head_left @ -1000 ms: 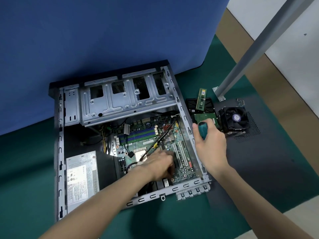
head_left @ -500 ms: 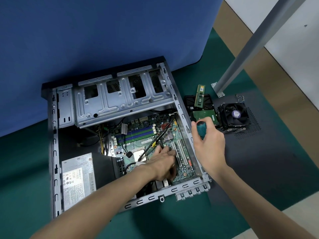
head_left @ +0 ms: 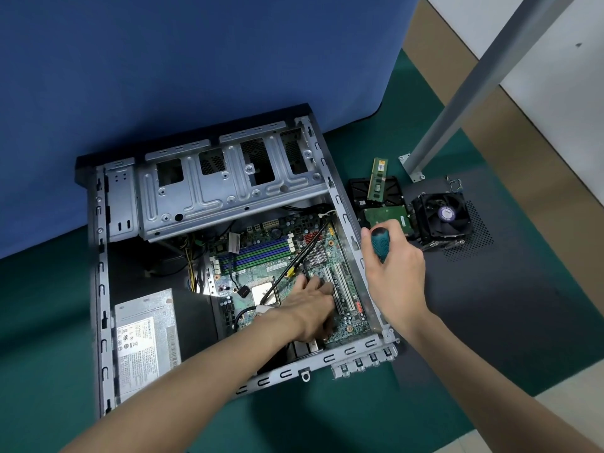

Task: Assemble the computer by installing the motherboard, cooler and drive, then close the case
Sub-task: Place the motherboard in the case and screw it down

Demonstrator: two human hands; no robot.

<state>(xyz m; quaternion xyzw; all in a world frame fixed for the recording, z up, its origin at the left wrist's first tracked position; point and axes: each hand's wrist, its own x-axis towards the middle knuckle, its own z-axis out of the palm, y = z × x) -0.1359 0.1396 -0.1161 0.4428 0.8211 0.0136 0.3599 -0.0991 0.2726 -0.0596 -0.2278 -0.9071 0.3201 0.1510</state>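
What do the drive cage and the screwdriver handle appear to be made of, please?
The drive cage: bare sheet metal, probably steel; dull silver sheen, stamped ribs and punched holes. The screwdriver handle, held in the right hand: seemingly teal plastic or rubber, matte, with a dotted grip texture and black cap.

Repair workbench – green mat (head_left: 49, 322), blue partition (head_left: 196, 60), loose parts.

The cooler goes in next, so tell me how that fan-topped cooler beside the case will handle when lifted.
The cooler is a fan on a metal fin block: probably rigid and heavy for its size. Its loose wires behind may snag. Squat on the dark panel, it seems unlikely to tip or roll.
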